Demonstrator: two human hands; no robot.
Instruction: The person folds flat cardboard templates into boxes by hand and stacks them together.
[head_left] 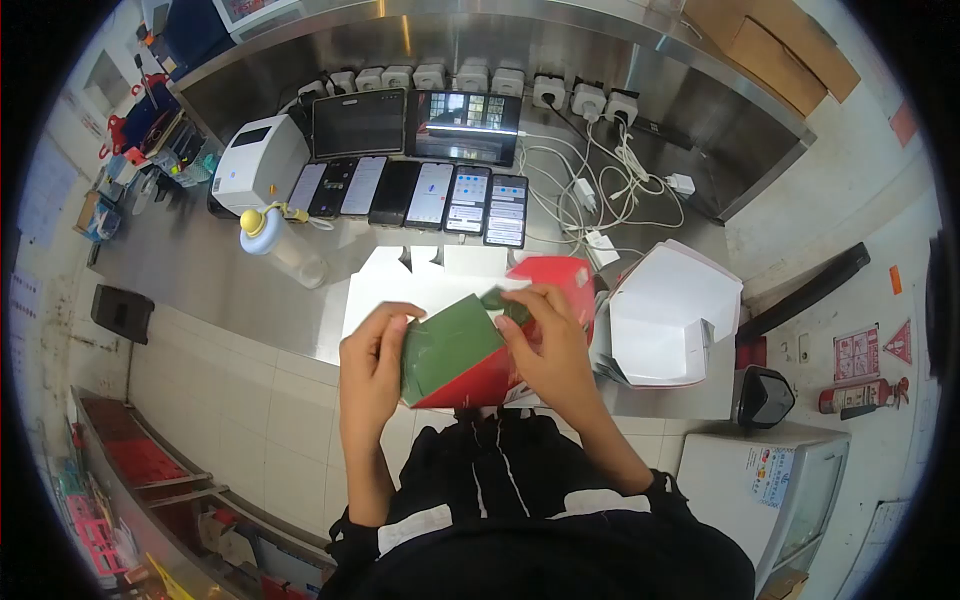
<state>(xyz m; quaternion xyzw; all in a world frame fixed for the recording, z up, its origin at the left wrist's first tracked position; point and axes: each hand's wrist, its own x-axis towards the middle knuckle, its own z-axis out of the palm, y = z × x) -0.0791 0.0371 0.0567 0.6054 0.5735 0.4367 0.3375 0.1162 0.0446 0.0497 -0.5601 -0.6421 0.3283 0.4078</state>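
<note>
Together the left hand (375, 345) and right hand (545, 335) grip a green-and-red carton (455, 355), fingers closed on opposite edges to steady it. It hangs above the bench (200, 270), near a white box (665, 315).

A black garment (520, 520) is worn on the body, marked by thin white lines running down the front. The sleeves are pushed up near the elbows, with white bands at the cuffs. Both forearms, the left hand (372, 352) and the right hand (550, 335) are left bare.
</note>
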